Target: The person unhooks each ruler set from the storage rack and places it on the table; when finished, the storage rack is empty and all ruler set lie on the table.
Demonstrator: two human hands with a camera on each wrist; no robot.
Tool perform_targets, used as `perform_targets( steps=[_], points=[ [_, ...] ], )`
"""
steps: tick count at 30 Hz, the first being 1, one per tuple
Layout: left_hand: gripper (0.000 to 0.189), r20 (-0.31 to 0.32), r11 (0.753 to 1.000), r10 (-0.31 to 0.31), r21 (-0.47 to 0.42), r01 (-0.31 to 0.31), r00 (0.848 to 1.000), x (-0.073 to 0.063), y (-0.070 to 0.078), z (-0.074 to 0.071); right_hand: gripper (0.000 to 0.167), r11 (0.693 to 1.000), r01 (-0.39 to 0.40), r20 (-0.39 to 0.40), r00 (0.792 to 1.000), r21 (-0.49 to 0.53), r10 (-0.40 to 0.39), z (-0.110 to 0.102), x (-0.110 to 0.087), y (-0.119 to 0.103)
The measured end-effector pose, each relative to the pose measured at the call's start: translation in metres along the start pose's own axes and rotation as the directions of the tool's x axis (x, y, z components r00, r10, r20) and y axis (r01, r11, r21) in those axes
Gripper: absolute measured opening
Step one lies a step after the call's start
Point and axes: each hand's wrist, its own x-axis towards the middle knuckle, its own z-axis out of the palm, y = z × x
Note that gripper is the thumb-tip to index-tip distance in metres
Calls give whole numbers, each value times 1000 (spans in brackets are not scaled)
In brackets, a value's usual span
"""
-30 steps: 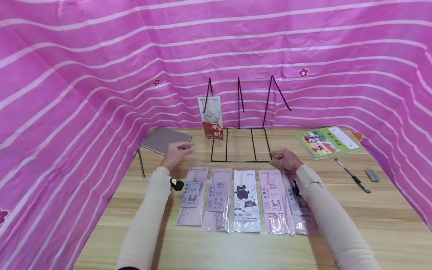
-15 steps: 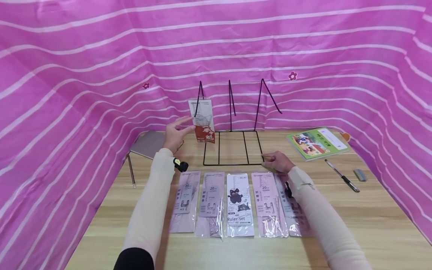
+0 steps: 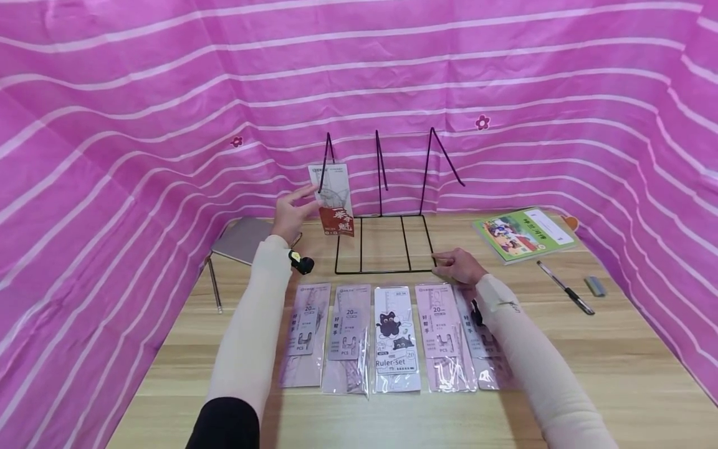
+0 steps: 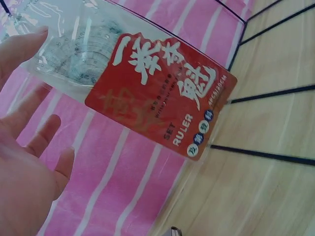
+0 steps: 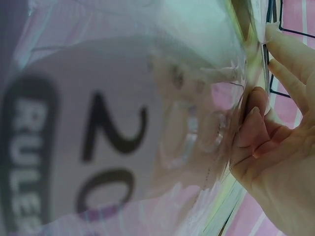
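While raised, left hand (image 3: 290, 215) grip released, fingers straight against hanging ruler pack (image 3: 335, 199); right hand (image 3: 457, 267) relaxed by wire rack (image 3: 384, 243).

A makeshift recording booth: pink striped cloth (image 3: 168, 93) walls in a wooden surface (image 3: 617, 374) laid with stationery, ruler packs (image 3: 396, 340) and a notebook (image 3: 524, 226).

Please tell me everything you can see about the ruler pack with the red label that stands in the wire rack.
The ruler pack is a clear plastic sleeve; pale rulers show in its upper part and a red card with white characters and the words RULER SET covers the lower part. It stands upright, tilted slightly, against the leftmost prong of the black wire rack. The left hand touches its left edge with straight fingers.
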Motion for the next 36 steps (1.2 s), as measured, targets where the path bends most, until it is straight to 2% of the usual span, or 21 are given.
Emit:
perform_targets(
  steps=[5, 14, 23, 26, 32, 34, 36],
  points=[
    [43, -8, 1000, -16, -13, 16, 1000, 2, 4, -3, 54, 999, 35, -6, 999, -14, -36, 1, 0, -2],
    [43, 32, 996, -28, 88, 25, 999, 2, 10, -6, 55, 1000, -9, 10, 1000, 12, 9, 1, 1, -5],
    [38, 27, 989, 37, 141, -40, 999, 2, 12, -7, 57, 1000, -28, 12, 1000, 12, 28, 1, 1, -3],
    [34, 22, 993, 44, 111, -46, 999, 1, 14, -8, 57, 1000, -17, 9, 1000, 5, 17, 0, -1, -2],
    [30, 23, 998, 6, 65, -8, 1000, -6, 19, -10, 57, 999, -33, 21, 999, 39, 32, 0, -3, -3],
    [29, 25, 998, 10, 67, -12, 1000, -10, 21, -12, 56, 998, -37, 25, 999, 45, 36, -1, -4, -3],
    [27, 33, 997, 12, 72, -15, 999, -18, 31, -12, 56, 999, -32, 25, 999, 40, 31, -1, -4, -2]
  ],
)
